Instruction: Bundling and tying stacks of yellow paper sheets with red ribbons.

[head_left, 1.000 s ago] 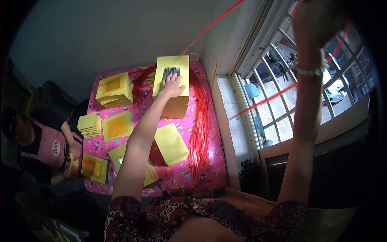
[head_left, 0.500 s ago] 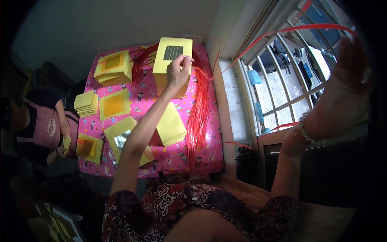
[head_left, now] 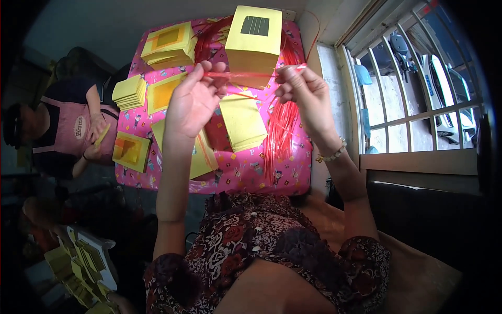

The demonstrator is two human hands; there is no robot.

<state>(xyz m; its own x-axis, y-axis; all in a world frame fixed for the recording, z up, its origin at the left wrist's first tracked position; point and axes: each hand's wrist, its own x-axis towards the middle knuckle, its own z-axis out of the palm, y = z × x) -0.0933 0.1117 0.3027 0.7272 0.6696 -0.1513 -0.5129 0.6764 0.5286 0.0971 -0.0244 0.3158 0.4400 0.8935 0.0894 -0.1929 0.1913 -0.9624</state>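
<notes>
A red plastic strip point(head_left: 246, 76) stretches between my two hands above the table. My left hand point(head_left: 191, 102), palm turned up with curled fingers, has the strip's left part at its fingertips. My right hand point(head_left: 308, 94), a beaded bracelet at its wrist, pinches the strip on the right. Just beyond them stands a tall stack of yellow paper point(head_left: 252, 49) with a dark square on its top sheet. Below my right hand, a bundle of loose red strips point(head_left: 282, 144) hangs over the table. A lower pile of yellow paper point(head_left: 242, 123) lies between my forearms.
The table point(head_left: 246, 172) has a pink patterned cover. More yellow paper stacks point(head_left: 167, 49) and a smaller pile point(head_left: 129, 94) lie at its left. A person in a pink apron point(head_left: 78, 123) handles yellow paper there. A barred window point(head_left: 413, 89) is at the right.
My right hand has come in from the far right and my left hand has drawn back from the tall stack. The strip, looped wide before, now runs short between both hands. The view has shifted.
</notes>
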